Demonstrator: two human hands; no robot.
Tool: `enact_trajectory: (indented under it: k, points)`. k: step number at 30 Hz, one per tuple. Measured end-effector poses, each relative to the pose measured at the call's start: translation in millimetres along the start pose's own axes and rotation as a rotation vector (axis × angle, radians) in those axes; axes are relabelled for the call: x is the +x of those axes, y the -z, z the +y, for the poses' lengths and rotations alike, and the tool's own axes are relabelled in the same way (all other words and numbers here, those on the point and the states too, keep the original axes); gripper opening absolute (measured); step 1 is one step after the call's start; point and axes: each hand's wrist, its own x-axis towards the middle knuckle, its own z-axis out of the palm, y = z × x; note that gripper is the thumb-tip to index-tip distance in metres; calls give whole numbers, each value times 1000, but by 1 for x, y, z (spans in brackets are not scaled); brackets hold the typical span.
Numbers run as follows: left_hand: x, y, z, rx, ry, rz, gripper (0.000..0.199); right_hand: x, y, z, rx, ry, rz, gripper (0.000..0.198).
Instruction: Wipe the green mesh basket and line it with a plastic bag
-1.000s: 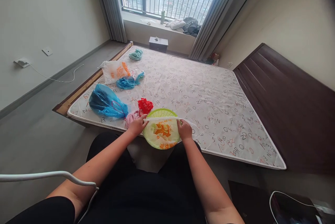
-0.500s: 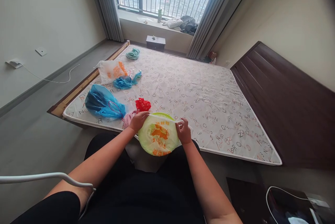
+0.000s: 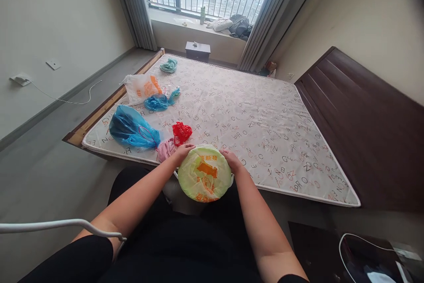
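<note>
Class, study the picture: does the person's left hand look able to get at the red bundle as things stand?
Probably yes: the red bundle lies on the mattress just beyond the left hand, nothing visibly blocking it, though that hand would likely have to release the round green item.

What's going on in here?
A person has both bare hands at a round green container with a see-through plastic bag printed in orange spread over its top. The left hand and right hand are on opposite sides of the rim, against the bag; how firm either grip is can't be told. The container is in front of the near edge of a mattress, where a blue bag, a red bundle and a pink bundle lie.
</note>
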Motion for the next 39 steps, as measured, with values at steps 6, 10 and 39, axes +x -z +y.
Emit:
enact_trajectory:
  k: [6, 10, 39]
  points:
    - [1, 3, -13, -45, 83, 45, 49, 6, 9, 12, 45, 25, 257, 53]
    - [9, 13, -13, 5, -61, 265, 41, -17, 18, 11, -65, 237, 286, 62]
    - [-12, 25, -40, 294, -206, 13, 67, -16, -48, -13, -1185, 570, 190, 41]
